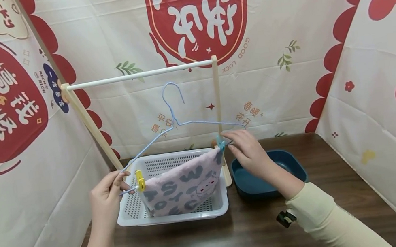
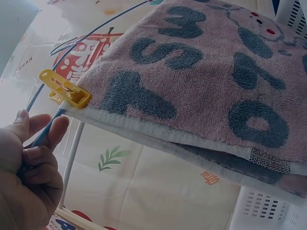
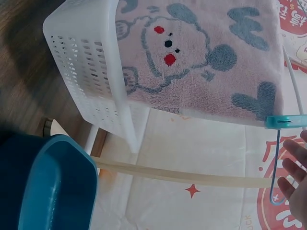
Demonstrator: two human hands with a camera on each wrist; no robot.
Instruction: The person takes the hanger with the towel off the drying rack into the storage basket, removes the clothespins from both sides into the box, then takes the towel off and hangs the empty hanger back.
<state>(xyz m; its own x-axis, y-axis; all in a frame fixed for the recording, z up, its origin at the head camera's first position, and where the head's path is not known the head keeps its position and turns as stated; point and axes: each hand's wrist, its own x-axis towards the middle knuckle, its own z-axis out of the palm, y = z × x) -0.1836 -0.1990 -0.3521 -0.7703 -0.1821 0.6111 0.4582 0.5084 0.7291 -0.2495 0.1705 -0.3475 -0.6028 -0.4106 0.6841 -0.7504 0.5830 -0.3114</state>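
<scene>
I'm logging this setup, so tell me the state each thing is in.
Hanger: held up, hook free
Towel: folded, clipped to the hanger
Yellow clip: closed on the towel
Blue clip: closed on the towel's other end
Rack: standing upright
Basket: upright on the table
Basin: upright on the table
Left hand: gripping the hanger
Right hand: at the hanger's other end, grip unclear

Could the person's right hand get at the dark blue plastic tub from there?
Probably yes: the right hand is up at the blue wire hanger, its forearm over the tub, and nothing visible blocks the way down.
</scene>
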